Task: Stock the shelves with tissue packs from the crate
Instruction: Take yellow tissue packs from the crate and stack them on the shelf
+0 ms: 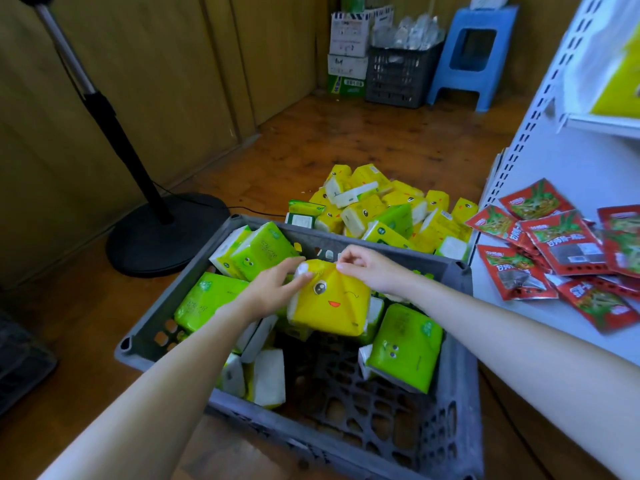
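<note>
Head view: above the crate (152, 323), right hand (370, 268) pinched the yellow tissue pack (332, 306) at its top, left hand (270, 289) lay straight-fingered against it.

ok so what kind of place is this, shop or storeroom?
Probably a small shop's stock corner: white perforated retail shelving holding red snack packets, a grey crate of tissue packs, and stacked cartons in the far corner.

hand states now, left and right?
Left hand: open, fingers resting on the yellow tissue pack.
Right hand: pinching that pack's top edge.
</note>
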